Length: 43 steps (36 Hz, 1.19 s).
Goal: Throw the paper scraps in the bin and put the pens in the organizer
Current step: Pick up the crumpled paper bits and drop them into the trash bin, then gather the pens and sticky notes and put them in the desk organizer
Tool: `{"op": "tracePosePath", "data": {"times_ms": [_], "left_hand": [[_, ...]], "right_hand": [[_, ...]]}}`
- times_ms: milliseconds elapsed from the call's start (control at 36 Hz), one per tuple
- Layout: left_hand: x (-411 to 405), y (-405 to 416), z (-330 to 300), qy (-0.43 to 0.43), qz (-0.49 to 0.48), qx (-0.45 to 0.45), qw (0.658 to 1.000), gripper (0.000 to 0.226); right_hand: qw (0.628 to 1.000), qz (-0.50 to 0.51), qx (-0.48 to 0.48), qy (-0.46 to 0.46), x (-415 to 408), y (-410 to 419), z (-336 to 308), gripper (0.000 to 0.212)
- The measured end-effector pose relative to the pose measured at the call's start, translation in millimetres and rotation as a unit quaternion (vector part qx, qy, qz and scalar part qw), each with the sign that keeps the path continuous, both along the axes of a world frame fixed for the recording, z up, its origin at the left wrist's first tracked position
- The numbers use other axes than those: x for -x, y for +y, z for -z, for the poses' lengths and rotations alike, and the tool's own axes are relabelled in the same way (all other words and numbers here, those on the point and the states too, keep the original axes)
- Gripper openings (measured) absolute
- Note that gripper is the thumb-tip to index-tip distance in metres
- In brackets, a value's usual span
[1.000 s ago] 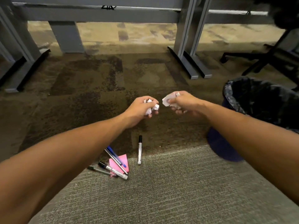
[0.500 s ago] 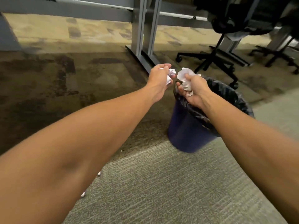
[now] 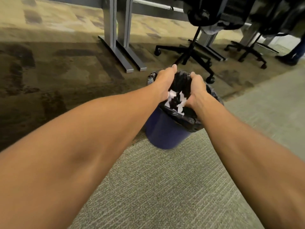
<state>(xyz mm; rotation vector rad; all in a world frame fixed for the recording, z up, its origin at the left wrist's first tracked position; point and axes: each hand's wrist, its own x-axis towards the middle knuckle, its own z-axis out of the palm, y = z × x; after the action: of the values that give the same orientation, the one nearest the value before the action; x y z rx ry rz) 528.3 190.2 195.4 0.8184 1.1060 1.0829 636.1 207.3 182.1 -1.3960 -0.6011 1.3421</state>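
Now we note both hands, left hand (image 3: pixel 165 83) and right hand (image 3: pixel 197 90), released over the bin (image 3: pixel 165 129), the light, soft, crumpled paper scraps (image 3: pixel 175 100) dropping inside; any loose pinch would lift them.

White paper scraps (image 3: pixel 175 100) inside blue bin (image 3: pixel 165 131), black liner

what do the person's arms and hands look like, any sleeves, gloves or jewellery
Both forearms are bare along their whole visible length, with no sleeve edge in the frame. The left hand and right hand wear no gloves. No watch, bracelet or band shows at either wrist, and no rings can be made out, though the fingers are mostly hidden and slightly blurred. No markings are visible on the arms.
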Motion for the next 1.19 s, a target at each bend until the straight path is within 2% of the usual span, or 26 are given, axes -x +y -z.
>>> {"op": "tracePosePath", "data": {"times_ms": [111, 222, 361, 444, 528, 611, 694, 889, 1194], "left_hand": [[20.0, -0.2, 5.6, -0.009, 0.01, -0.006, 1.0, 0.058], [49.5, -1.3, 5.5, -0.039, 0.024, -0.021, 0.999, 0.058], [87.5, -12.5, 0.0, -0.034, -0.001, -0.037, 0.999, 0.049], [113.1, -21.4, 0.6, -0.029, -0.014, -0.031, 0.999, 0.05], [142.6, -32.9, 1.9, -0.016, -0.034, -0.032, 0.999, 0.051], [177.7, -47.2, 3.9, 0.017, -0.049, -0.027, 0.998, 0.047], [219.1, -63.6, 7.4, 0.056, -0.073, -0.016, 0.996, 0.053], [312.4, -115.5, 28.6, 0.123, -0.131, 0.045, 0.983, 0.059], [405.1, -201.8, 91.4, 0.124, -0.221, 0.124, 0.959, 0.055]], "right_hand": [[1.0, -0.03, -0.001, -0.003, 8.1, 0.4, -4.8, 0.067], [0.998, -0.022, -0.022, -0.062, 25.6, 1.7, -8.3, 0.076], [0.992, -0.003, -0.098, -0.083, 62.8, -0.2, -12.8, 0.073], [0.989, -0.025, -0.128, -0.072, 88.3, -3.1, -13.0, 0.071], [0.98, -0.052, -0.154, -0.115, 116.0, -6.3, -10.4, 0.063], [0.961, -0.097, -0.194, -0.171, 145.5, -9.7, -8.5, 0.054], [0.934, -0.168, -0.226, -0.218, 178.7, -14.9, -4.8, 0.048], [0.878, -0.317, -0.248, -0.259, 247.5, -41.6, 20.0, 0.038], [0.794, -0.465, -0.233, -0.315, 322.0, -68.0, 86.7, 0.026]]}}
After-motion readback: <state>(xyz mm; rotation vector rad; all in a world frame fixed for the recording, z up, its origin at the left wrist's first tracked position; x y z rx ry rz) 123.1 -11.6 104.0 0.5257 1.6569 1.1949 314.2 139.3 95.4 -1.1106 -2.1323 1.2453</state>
